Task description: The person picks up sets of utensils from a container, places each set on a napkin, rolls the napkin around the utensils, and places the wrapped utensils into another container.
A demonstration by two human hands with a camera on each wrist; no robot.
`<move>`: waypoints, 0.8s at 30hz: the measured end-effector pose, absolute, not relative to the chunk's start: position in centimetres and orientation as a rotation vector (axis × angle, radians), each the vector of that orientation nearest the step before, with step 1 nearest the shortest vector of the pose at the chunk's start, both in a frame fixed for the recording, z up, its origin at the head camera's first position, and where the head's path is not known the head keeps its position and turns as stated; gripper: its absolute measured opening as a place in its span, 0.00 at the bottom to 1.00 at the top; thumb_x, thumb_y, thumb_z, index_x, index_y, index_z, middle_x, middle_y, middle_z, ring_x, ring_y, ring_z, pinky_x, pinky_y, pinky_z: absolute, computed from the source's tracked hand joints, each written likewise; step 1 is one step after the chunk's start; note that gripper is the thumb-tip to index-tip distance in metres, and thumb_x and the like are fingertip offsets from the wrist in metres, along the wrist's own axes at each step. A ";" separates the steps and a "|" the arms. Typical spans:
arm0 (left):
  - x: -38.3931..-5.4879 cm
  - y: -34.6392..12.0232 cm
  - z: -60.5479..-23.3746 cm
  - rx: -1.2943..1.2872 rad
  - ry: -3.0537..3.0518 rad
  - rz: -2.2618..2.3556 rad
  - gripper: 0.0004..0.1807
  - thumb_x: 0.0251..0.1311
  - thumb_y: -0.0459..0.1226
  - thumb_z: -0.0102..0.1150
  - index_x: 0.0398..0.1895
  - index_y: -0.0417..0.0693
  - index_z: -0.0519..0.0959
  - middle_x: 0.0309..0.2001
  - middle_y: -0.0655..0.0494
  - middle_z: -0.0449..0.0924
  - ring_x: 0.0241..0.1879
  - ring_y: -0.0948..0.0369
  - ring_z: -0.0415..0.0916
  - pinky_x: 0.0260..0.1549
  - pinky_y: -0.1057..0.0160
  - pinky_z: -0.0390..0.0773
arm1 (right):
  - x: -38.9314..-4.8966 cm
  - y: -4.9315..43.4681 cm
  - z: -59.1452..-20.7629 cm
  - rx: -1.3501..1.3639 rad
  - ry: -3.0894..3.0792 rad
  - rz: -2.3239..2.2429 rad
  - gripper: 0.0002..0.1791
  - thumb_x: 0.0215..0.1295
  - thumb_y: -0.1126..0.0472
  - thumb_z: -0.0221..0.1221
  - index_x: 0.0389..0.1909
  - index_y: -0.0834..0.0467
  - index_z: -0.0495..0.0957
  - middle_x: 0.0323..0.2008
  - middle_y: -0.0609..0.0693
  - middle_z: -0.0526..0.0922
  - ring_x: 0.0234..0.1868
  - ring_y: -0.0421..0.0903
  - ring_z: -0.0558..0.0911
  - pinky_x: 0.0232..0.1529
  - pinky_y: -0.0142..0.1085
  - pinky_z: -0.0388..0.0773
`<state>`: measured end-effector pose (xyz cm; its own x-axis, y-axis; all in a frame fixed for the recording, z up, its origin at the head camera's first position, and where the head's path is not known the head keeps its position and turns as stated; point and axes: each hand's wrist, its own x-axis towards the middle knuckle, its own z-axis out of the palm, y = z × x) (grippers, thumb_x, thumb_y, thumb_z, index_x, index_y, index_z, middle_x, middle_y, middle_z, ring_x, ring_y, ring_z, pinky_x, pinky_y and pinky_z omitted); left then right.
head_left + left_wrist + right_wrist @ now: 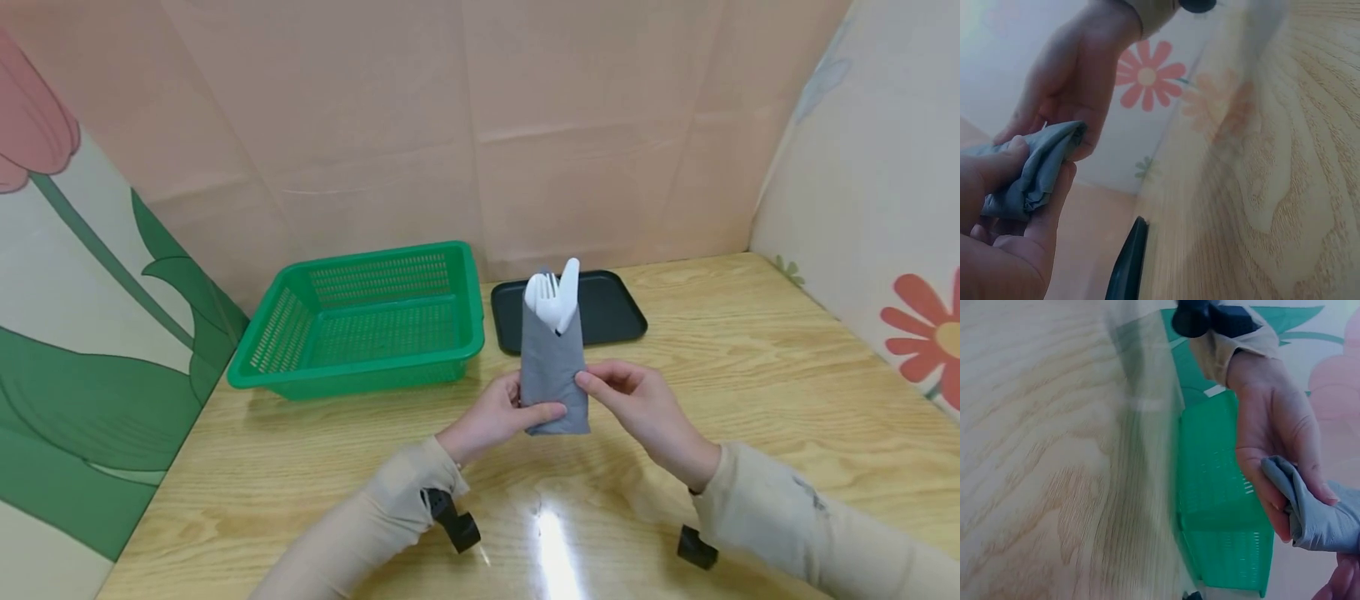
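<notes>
A folded grey napkin (pixel 551 375) is held upright above the table, with a white spoon (pixel 532 292), a white fork (pixel 550 302) and a white knife (pixel 570 293) sticking out of its top. My left hand (pixel 498 412) grips the napkin's lower left side, thumb across the front. On the other edge, my right hand (pixel 645 404) pinches the napkin between thumb and fingers. In the left wrist view the bottom end of the napkin (pixel 1038 165) shows its folded layers. The cutlery's lower ends are hidden inside the napkin.
A green plastic basket (pixel 360 367) with slotted sides stands at the back left of the wooden table (pixel 750 350). Behind the napkin lies a black tray (pixel 615 308), partly covered by it in the head view. A peach-coloured wall (pixel 585 125) closes off the back.
</notes>
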<state>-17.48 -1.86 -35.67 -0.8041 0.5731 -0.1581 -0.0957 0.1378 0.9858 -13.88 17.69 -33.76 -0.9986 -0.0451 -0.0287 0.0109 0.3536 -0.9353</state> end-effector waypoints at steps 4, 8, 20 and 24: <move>-17.5 -1.9 -35.8 0.454 1.898 1.721 0.21 0.60 0.38 0.59 0.58 0.49 0.71 0.55 0.49 0.77 0.53 0.57 0.77 0.51 0.59 0.76 | -14.0 17.7 -33.9 -0.051 2.484 -1.836 0.21 0.64 0.50 0.57 0.44 0.66 0.79 0.33 0.35 0.82 0.39 0.34 0.78 0.47 0.30 0.73; -17.4 -1.9 -35.9 0.454 1.890 1.727 0.21 0.60 0.38 0.58 0.58 0.49 0.71 0.55 0.49 0.77 0.53 0.57 0.77 0.51 0.60 0.76 | -14.1 17.8 -33.9 -0.085 2.461 -1.852 0.20 0.64 0.52 0.57 0.43 0.66 0.79 0.31 0.33 0.82 0.39 0.35 0.78 0.46 0.30 0.73; -18.0 -2.1 -35.8 0.420 1.913 1.791 0.22 0.60 0.37 0.59 0.58 0.47 0.70 0.56 0.48 0.77 0.51 0.60 0.77 0.51 0.61 0.76 | -14.6 18.0 -34.3 -0.080 2.519 -1.685 0.25 0.62 0.47 0.58 0.51 0.62 0.77 0.47 0.52 0.82 0.41 0.39 0.78 0.47 0.36 0.74; -18.1 -2.2 -35.9 0.415 1.920 1.789 0.21 0.60 0.37 0.59 0.57 0.46 0.71 0.55 0.48 0.77 0.50 0.60 0.77 0.50 0.61 0.76 | -14.8 18.0 -34.5 -0.101 2.518 -1.660 0.22 0.63 0.47 0.56 0.45 0.63 0.78 0.40 0.47 0.82 0.38 0.40 0.76 0.45 0.36 0.72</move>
<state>-18.11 -2.23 -35.86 -0.8386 0.5269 -0.1384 -0.1009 0.0994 0.9899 -14.76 17.97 -34.45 -0.9901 -0.1239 -0.0664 0.0122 0.3947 -0.9187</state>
